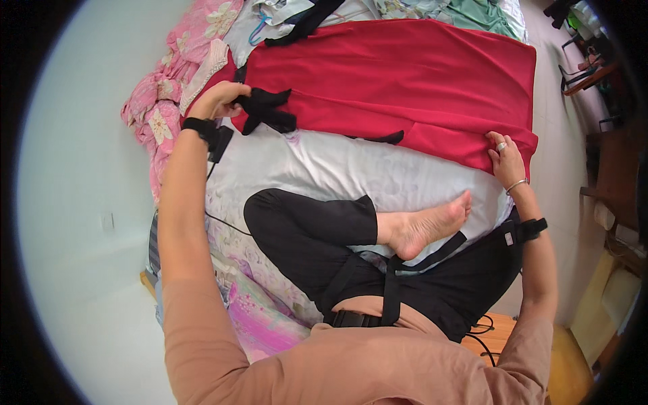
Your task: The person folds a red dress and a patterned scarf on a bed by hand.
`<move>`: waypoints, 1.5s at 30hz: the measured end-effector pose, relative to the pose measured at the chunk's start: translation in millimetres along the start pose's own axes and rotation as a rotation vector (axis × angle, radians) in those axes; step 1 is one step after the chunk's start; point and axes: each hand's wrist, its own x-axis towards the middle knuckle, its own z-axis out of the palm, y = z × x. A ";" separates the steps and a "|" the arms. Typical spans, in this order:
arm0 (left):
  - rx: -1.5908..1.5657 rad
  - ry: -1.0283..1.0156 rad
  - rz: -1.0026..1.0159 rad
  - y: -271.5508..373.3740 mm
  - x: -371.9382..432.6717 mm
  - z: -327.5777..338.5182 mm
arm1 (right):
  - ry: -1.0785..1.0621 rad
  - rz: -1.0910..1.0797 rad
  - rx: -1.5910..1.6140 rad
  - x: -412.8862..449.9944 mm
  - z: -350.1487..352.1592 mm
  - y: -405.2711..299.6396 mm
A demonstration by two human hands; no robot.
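A red garment with a beige patterned collar at its left end lies spread across the bed. My left hand is at the waist of the garment, its thumb and fingers closed on a bunched black fabric sash. The sash hangs in short loops over the near edge. A further black strip pokes out from under that edge. My right hand, wearing a ring and a bracelet, rests at the near right corner of the red fabric, its fingertips on the cloth; whether they pinch it is unclear.
A pink floral quilt lies along the left side beside the wall. Other clothes and a blue hanger are at the far edge. My crossed legs are on the white sheet. A black cable runs from my left wrist.
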 end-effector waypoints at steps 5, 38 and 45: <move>-0.363 -0.198 0.108 -2.6 10.3 38.9 | 0.026 0.001 -0.023 -2.8 0.6 1.1; 0.556 0.511 0.690 -133.9 94.2 -11.2 | -0.237 0.221 -0.023 23.2 -13.3 -17.6; 0.345 0.528 1.032 -88.8 127.0 -7.7 | -0.136 0.056 -0.292 64.6 -13.9 -77.6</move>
